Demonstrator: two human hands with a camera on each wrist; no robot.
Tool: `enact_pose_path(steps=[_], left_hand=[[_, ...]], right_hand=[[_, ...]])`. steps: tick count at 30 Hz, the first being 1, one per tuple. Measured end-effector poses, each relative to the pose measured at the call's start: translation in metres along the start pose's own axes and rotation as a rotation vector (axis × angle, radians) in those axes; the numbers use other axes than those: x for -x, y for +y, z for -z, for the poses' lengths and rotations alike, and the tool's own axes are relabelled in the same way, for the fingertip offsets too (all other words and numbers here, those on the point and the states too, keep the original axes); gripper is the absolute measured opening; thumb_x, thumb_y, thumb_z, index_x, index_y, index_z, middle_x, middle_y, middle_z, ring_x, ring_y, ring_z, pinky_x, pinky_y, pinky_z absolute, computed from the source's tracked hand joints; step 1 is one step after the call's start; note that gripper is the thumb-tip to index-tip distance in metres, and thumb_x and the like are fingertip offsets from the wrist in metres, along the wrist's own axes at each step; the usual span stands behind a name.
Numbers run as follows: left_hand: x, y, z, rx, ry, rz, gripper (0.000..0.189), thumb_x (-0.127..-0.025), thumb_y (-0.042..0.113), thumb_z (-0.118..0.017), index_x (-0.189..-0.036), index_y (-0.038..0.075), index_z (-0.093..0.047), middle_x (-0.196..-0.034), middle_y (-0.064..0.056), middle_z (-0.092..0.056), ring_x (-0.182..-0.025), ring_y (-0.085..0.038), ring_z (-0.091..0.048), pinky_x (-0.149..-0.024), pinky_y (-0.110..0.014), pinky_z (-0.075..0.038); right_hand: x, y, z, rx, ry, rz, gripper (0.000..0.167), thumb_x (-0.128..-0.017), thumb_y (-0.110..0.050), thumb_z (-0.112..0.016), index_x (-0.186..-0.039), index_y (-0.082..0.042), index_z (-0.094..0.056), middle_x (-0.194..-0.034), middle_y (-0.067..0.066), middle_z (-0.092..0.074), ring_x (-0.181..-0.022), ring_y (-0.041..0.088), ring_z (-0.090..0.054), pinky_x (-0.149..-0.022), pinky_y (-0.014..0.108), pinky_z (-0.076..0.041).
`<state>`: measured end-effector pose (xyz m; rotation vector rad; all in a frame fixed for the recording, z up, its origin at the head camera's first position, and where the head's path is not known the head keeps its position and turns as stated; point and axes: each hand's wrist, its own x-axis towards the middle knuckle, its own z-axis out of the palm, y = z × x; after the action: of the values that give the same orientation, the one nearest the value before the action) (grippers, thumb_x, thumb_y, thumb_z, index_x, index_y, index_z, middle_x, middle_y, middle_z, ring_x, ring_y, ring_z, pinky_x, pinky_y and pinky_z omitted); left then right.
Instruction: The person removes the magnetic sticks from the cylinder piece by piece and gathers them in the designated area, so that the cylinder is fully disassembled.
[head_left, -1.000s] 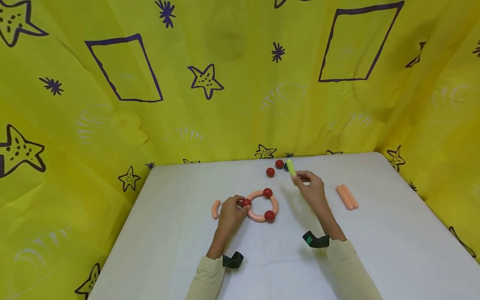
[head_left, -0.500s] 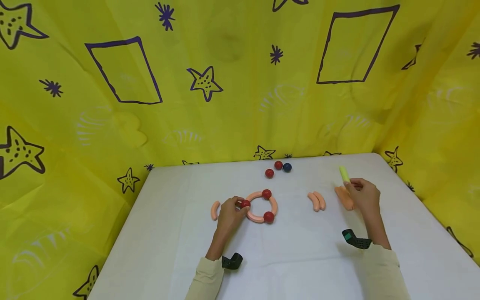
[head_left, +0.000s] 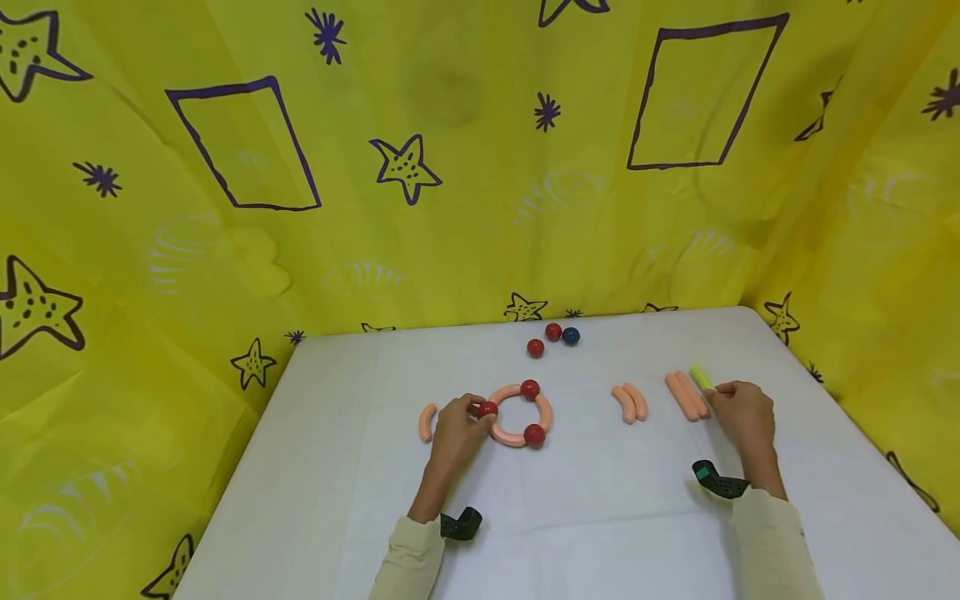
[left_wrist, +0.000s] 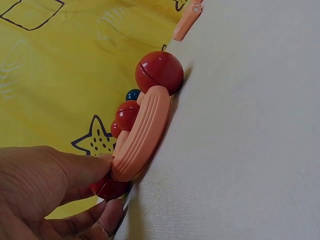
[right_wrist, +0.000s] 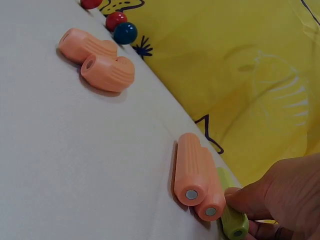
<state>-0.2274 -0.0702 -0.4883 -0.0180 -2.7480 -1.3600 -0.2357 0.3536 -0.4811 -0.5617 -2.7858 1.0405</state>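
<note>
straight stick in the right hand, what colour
Yellow-green straight stick, clearest in the right wrist view.

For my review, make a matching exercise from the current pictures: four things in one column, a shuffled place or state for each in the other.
1. glossy dark-blue ball
2. straight lime-green rod
3. lone curved peach-coloured piece
4. two straight peach-coloured rods

A. left of the left hand
B. lying side by side
C. beside a glossy red ball, far side of the white table
D. pinched by the right hand

Pairs: 1-C; 2-D; 3-A; 4-B
</note>
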Motion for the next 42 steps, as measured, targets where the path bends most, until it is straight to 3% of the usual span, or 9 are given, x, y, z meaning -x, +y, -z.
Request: enact_pose_path(steps=[11,32,38,42], left_hand=[[0.0,0.001,0.001,-0.001,0.004,-0.009,0.03,-0.086,0.018,-0.074,-0.111,0.004,-0.067,-0.095,-0.011,-0.067,-0.072,-0.013,-0.054,-0.061,-0.024,-0.044],[0.001,0.0,0.0,-0.006,0.005,-0.028,0.031,-0.085,0.018,-0.075,-0.112,0.003,-0.066,-0.095,-0.012,-0.067,-0.073,-0.014,-0.054,-0.06,-0.024,-0.044],[-0.001,-0.001,-0.001,-0.01,0.004,-0.02,0.031,-0.086,0.019,-0.074,-0.112,0.005,-0.066,-0.096,-0.011,-0.067,-0.073,-0.013,-0.054,-0.06,-0.024,-0.045],[-0.001,-0.001,-0.001,-0.017,-0.002,-0.013,0.031,-0.086,0.02,-0.074,-0.113,0.005,-0.066,-0.096,-0.011,-0.067,-0.073,-0.013,-0.053,-0.061,-0.024,-0.045]], right_hand=[[-0.001,0.001,-0.006,0.003,0.021,-0.006,0.042,-0.098,-0.024,-0.053,-0.112,0.015,-0.062,-0.103,0.031,-0.064,-0.082,0.034,-0.059,-0.056,0.031,-0.04],[0.002,0.0,-0.011,-0.047,0.049,-0.03,0.045,-0.099,-0.029,-0.05,-0.114,0.012,-0.062,-0.102,0.028,-0.065,-0.083,0.032,-0.058,-0.056,0.028,-0.041],[0.002,0.0,-0.014,-0.056,0.108,-0.009,0.042,-0.1,-0.026,-0.048,-0.113,0.011,-0.063,-0.102,0.028,-0.064,-0.084,0.033,-0.058,-0.058,0.029,-0.04],[0.002,-0.005,-0.016,-0.086,0.193,0.017,0.039,-0.1,-0.023,-0.048,-0.111,0.011,-0.063,-0.102,0.029,-0.063,-0.088,0.036,-0.056,-0.064,0.033,-0.04]])
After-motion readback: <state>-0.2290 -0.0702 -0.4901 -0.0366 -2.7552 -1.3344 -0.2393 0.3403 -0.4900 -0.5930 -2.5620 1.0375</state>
